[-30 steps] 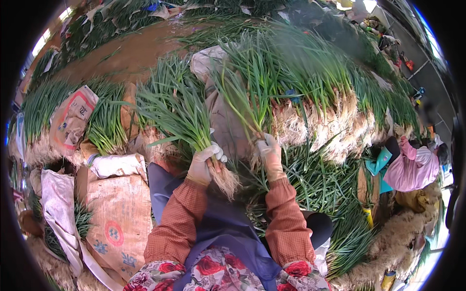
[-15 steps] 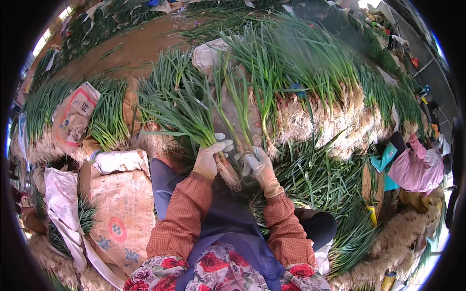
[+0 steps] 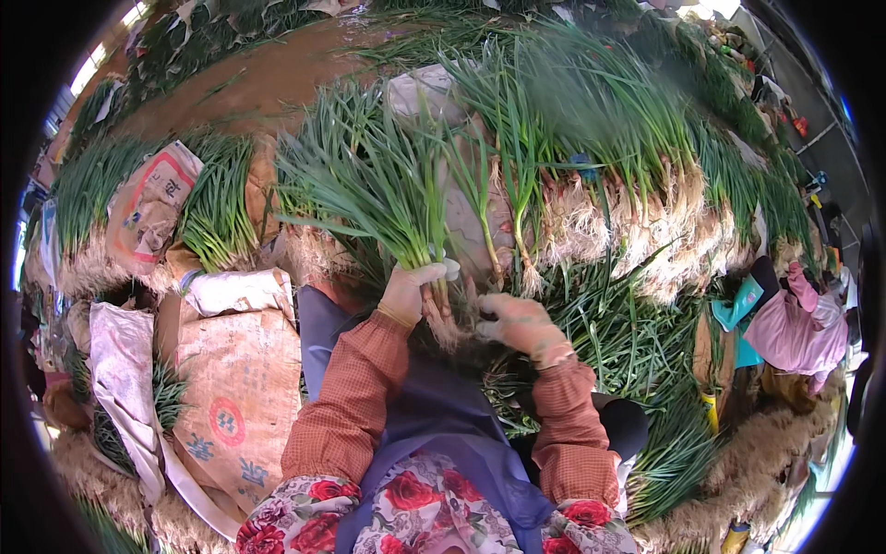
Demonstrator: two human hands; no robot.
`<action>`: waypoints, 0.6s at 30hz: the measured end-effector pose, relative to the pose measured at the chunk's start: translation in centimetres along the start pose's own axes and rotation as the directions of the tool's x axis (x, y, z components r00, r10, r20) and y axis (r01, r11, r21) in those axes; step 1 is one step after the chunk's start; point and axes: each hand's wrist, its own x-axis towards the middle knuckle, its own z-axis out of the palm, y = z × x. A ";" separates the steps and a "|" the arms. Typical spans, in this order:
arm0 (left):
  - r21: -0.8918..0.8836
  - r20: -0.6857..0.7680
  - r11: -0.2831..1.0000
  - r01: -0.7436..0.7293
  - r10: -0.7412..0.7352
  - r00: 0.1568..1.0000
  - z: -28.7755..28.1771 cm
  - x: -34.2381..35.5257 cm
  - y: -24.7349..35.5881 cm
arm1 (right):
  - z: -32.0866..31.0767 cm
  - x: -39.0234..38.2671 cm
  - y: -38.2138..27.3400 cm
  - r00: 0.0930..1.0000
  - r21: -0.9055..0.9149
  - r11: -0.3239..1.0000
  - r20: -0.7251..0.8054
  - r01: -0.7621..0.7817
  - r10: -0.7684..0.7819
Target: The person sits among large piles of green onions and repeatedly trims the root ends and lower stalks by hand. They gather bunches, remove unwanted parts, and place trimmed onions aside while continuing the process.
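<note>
clutching a bunch of green onions point(image 3: 392, 217) at the centre of the frame, wrapping the left hand point(image 3: 408, 291) around the stalks point(image 3: 422, 247), letting pale roots point(image 3: 447, 330) hang below and leaves point(image 3: 355, 205) fan toward the upper left. holding the right hand point(image 3: 523, 325) just right of those roots, curving it loosely, partly spread. wearing a blue-violet apron point(image 3: 443, 397) at lower centre, facing a row of rooted onions point(image 3: 637, 208) at upper right.

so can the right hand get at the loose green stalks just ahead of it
Probably yes. The right hand is just short of the root ends of the loose green stalks, with nothing visible in between. The left hand, holding a bunch, is off to the left.
</note>
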 end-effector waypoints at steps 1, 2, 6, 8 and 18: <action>-0.016 -0.006 1.000 0.027 -0.027 1.000 -0.7 -0.2 0.0 | 0.1 0.6 0.1 0.986 0.166 0.986 -0.166 -0.005 0.033; -0.036 -0.007 0.998 0.057 -0.057 0.998 -1.0 -0.3 -0.2 | 0.1 1.1 0.4 0.943 0.325 0.946 -0.319 0.013 0.097; 0.051 0.151 0.990 0.134 -0.140 0.979 -0.8 -1.2 -0.1 | -0.3 6.7 -1.7 0.876 0.387 0.920 -0.421 -0.063 0.237; 0.025 0.145 0.996 0.088 -0.090 0.985 -0.7 -1.0 -1.3 | 1.5 9.2 0.0 0.935 0.747 0.662 -0.272 0.054 0.230; -0.101 -0.053 0.974 -0.202 0.197 0.979 -2.7 -1.1 -0.4 | -1.5 0.5 2.5 0.827 0.859 0.440 -0.434 0.260 0.357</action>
